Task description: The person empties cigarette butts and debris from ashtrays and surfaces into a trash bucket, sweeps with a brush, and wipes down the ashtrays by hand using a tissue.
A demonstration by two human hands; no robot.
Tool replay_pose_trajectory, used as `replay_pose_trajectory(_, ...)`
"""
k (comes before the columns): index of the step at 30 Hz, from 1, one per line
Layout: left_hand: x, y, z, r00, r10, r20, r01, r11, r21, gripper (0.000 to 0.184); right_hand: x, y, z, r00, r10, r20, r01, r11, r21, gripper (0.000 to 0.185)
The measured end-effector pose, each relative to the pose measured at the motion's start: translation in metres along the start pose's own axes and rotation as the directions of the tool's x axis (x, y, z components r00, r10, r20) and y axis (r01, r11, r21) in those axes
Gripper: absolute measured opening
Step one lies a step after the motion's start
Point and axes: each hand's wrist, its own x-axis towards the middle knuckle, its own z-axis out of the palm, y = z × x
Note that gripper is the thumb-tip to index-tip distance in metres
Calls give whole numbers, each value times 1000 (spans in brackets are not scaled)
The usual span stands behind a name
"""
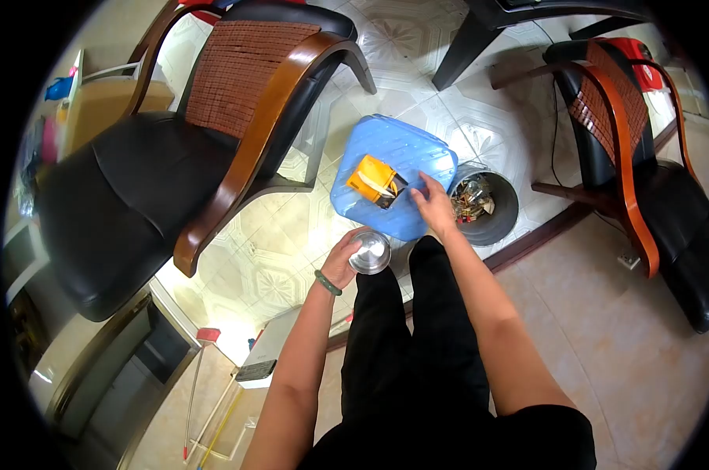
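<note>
My left hand (344,260) grips a small round metal bowl (371,253) by its side, low in front of my knees. A green bangle circles that wrist. My right hand (434,205) hangs over the right part of a blue plastic stool (386,135), fingers apart and holding nothing. On the stool's top lies an orange and black packet (370,177) with a pale, thin strip across it; what the strip is I cannot make out. Just right of my right hand stands a dark bin (505,215) with mixed litter inside.
A large black chair (135,168) with wooden arms stands to the left, a second chair (617,117) to the right. Black table legs (468,47) rise at the top. A raised dark door sill (538,239) crosses the tiled floor. Long-handled tools (205,399) lie lower left.
</note>
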Motion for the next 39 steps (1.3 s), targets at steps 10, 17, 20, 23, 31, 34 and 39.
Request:
replay_pose_trajectory(10,59,8,37,888,443,-121,-322,788,524,38,-17,2,21,977,-190,99,189,982,14,38)
replay_pose_trajectory(17,151,20,77,739,663,121,-260,114,959,37,-44,100,-8,959,280,-31,-263,929,260,38)
replay_pose_trajectory(20,180,15,76,845,533,29,-83,77,994,34,-34,112,-13,915,400,46,-387,842,376,56)
replay_pose_trajectory(23,199,12,55,899,435,50,59,-234,970,34,-21,88,-14,855,475,210,-515,725,456,65)
replay_pose_trajectory(31,130,65,16,632,761,147,-3,-187,982,52,10,89,-1,870,364,333,-481,778,405,55)
replay_pose_trajectory(34,76,100,-30,337,928,157,-42,-152,987,52,15,81,26,887,282,366,-428,799,423,54)
replay_pose_trajectory(39,-38,205,-38,332,832,445,352,-547,759,57,15,37,77,839,386,384,-514,793,327,66)
